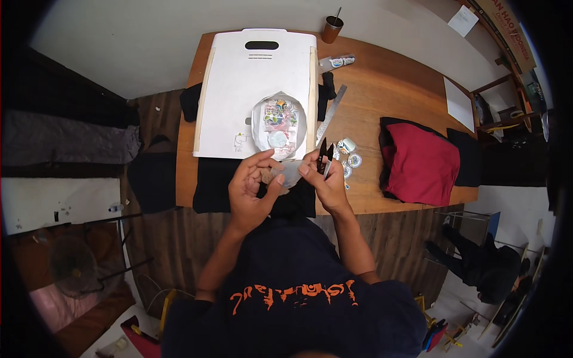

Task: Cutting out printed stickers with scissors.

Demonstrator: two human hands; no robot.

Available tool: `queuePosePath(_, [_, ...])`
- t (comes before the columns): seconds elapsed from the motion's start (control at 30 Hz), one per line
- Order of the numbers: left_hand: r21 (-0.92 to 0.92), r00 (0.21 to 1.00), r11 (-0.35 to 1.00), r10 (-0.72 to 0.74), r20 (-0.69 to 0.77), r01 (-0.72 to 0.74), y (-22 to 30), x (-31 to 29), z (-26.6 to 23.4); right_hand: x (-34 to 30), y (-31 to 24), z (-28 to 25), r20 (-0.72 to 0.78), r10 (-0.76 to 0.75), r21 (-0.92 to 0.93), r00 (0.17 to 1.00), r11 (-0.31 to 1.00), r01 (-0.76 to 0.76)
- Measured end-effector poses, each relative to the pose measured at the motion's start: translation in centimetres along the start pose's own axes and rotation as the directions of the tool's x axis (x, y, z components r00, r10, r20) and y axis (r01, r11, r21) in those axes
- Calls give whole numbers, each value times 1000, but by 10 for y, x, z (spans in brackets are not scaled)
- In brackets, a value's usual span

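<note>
grey, see-thru film (290, 172) is pinched btwn both hands: left hand (249, 192) has thumb & fingers pressed on its l. side, right hand (328, 188) has its thumb on the r. edge. a black-bladed tool (323, 154), prob. scissors, is tucked into that same r. hand, tips pointing up & away. main risk, by the look of it: two jobs for one hand. if those fingers shift, the tool could slip, or a tip could nick film or skin. a hard tug from both sides might crease or tear smth this thin.

as for looks, the film is pale, milky & roughly rounded, w/ a soft shine; no print can be made out, & fingers hide part of the outline. it's held over black cloth (209, 188) by the worktop's (394, 77) near edge, left of centre, so if let go it could slide off that edge to the floor (397, 238).

just beyond, a white round container (258, 125) w/ colourful scraps (280, 113) sits at the white board's (233, 83) near r. corner; a knock from a knuckle could tip it. r. of the board, round stickers (353, 160) lie loose near the tool, easily swept aside.
</note>
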State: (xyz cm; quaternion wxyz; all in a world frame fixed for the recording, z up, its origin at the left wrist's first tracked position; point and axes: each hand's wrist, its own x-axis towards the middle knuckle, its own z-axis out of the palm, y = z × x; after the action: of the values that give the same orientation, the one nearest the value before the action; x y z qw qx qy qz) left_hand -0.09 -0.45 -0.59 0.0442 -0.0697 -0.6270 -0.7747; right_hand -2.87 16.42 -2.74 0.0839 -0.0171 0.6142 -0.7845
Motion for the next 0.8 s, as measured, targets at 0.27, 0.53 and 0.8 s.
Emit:
queuePosePath(0.27, [-78,989,997,8,-150,-20,-13,8,-1,-9,25,-5,178,43,-54,983,998,-33])
queuePosePath(0.53, [-51,994,999,10,-107,-16,-34,2,-2,-15,34,20,-36,55,38,998,998,-54])
queuePosePath(0.8, [18,976,999,52,-213,-49,-26,2,-1,-19,22,17,287,93,311,953,932,-185])
